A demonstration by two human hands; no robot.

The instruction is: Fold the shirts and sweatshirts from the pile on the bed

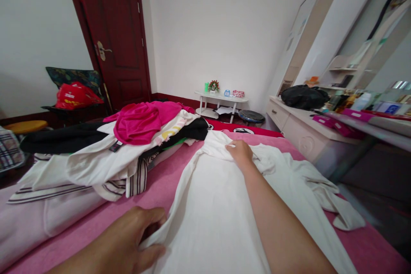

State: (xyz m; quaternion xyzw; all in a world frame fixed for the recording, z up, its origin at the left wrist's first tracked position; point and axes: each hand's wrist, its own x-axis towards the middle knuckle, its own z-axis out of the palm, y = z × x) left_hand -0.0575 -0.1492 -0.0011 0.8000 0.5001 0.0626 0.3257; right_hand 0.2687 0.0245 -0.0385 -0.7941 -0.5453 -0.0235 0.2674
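A white long-sleeved shirt lies spread on the pink bedcover, its left side partly folded over. Near the lower left, my left hand pinches the shirt's left edge between thumb and fingers. My right hand reaches forward and grips the cloth close to the far end of the shirt, fingers closed on it. One sleeve trails out to the right, wrinkled and bent. My right forearm hides part of the shirt's middle.
Left of the shirt is a heap of clothes, with a bright pink garment on top. A dresser with a black bag stands at the right. Farther back are a small white table, a round stool and a dark red door.
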